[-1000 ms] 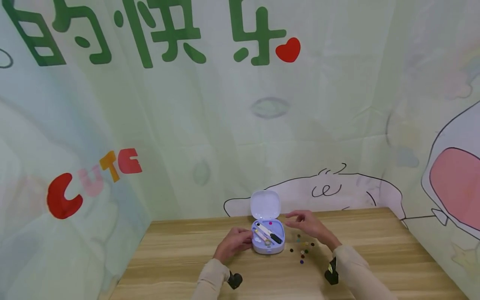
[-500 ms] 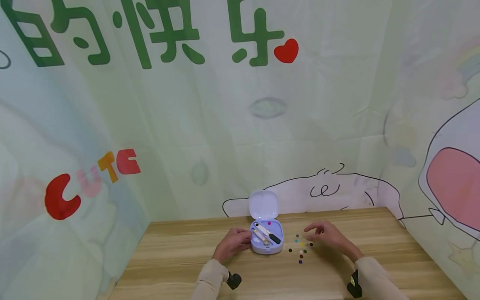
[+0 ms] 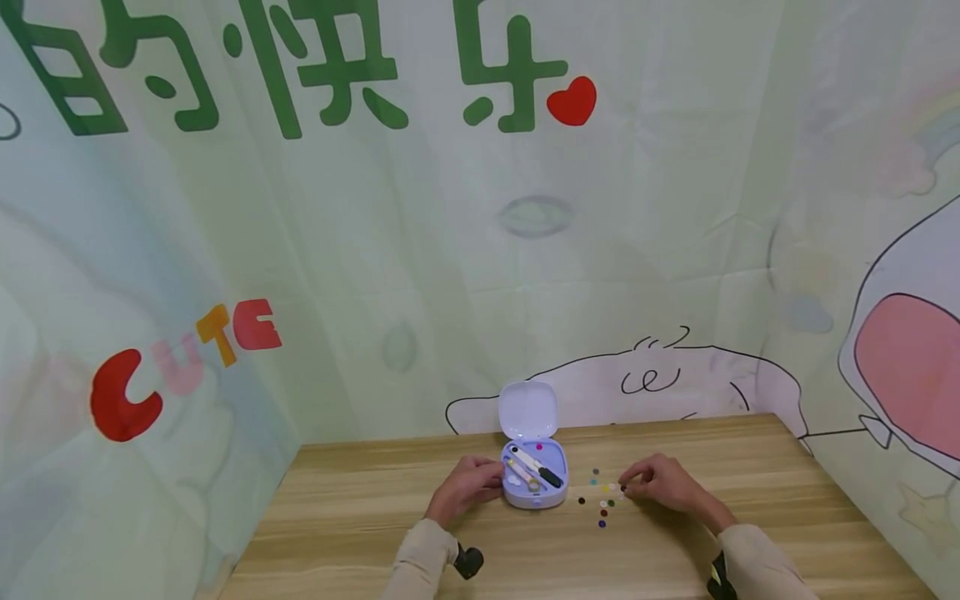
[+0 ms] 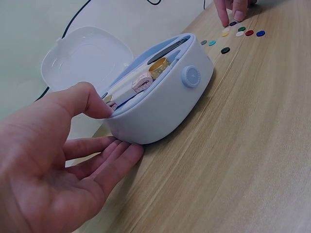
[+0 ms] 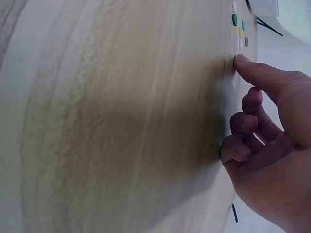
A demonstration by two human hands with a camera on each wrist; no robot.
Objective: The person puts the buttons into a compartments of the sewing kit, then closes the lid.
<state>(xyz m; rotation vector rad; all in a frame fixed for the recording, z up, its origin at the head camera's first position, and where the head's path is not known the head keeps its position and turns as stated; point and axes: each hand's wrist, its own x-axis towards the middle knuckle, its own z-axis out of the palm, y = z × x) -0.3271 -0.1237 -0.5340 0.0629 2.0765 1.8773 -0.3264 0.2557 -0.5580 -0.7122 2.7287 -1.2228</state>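
Note:
My left hand (image 3: 468,483) holds the near-left side of a pale blue sewing box (image 4: 150,119), thumb on the rim and fingers against the lower wall. Its lid (image 3: 528,410) stands raised at the back. Inside lie a black-handled tool (image 3: 550,477), a rolled tape measure (image 4: 142,82), a gold ring-like piece (image 4: 159,68) and a pink button (image 3: 539,447). To the right of the box, my right hand (image 3: 667,485) reaches down to the table, thumb and index fingertips on either side of a dark button (image 4: 233,23) that lies flat. Its other fingers curl loosely.
Several small buttons are scattered between box and right hand, among them a blue button (image 3: 602,524), a black button (image 3: 581,501) and a turquoise button (image 4: 212,42). The wooden table (image 3: 360,500) ends at a printed cloth backdrop (image 3: 420,250).
My right hand has moved away from the box's right side, rightward and down to the dark button at the edge of the scattered buttons. The left hand stays on the box.

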